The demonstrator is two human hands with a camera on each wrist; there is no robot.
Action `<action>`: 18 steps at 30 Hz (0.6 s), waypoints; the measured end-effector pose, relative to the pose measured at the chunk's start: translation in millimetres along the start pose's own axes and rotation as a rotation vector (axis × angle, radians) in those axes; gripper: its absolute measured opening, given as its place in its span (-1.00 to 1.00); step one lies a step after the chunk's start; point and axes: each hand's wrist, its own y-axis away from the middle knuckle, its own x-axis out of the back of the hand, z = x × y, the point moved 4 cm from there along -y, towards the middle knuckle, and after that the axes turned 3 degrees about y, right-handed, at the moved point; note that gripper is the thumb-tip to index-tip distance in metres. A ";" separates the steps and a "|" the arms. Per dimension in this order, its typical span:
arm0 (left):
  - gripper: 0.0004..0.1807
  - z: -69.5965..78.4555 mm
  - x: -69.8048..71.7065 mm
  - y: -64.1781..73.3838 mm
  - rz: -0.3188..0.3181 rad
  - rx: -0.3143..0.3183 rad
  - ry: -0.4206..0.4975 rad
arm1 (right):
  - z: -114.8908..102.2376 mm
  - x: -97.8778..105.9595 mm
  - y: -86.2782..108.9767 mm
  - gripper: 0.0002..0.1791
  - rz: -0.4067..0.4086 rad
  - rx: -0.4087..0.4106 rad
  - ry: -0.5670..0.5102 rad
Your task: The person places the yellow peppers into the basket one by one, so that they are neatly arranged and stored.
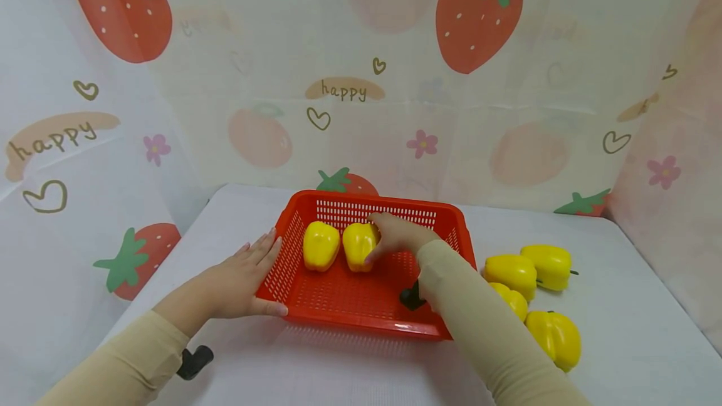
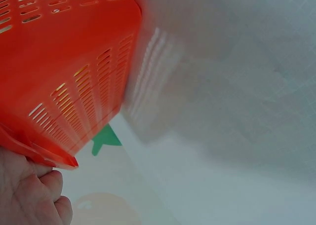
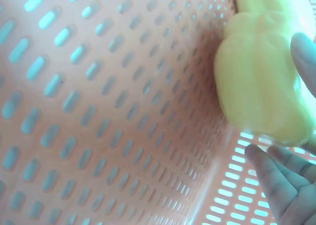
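Gently, the right hand (image 1: pixel 397 234) grasps a yellow pepper (image 1: pixel 356 247) inside the red basket (image 1: pixel 350 298). Just left of that grip stands a second pepper (image 1: pixel 321 247); beyond the basket, on the grip's right, lie four more peppers (image 1: pixel 555 337). Across from it, the left hand (image 1: pixel 239 281) rests unclenched, fingers extended, against the basket's left rim.

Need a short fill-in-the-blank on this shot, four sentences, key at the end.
1. In the head view, the basket is coloured ____.
2. Inside it there are ____ yellow peppers.
3. In the head view, more peppers lie on the table, to the ____ of the basket.
4. While the left hand rests against the basket, the right hand has its fingers and thumb about a yellow ____.

Missing words: red; two; right; pepper.
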 end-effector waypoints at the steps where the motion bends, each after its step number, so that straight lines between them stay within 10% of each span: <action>1: 0.37 -0.2 -0.1 -0.2 0.000 0.002 -0.002 | 0.2 0.6 0.4 0.07 0.001 0.001 -0.005; 18: 0.36 1.6 1.6 1.4 0.000 0.000 0.010 | 0.4 16.9 3.5 -0.15 -0.010 0.056 -0.076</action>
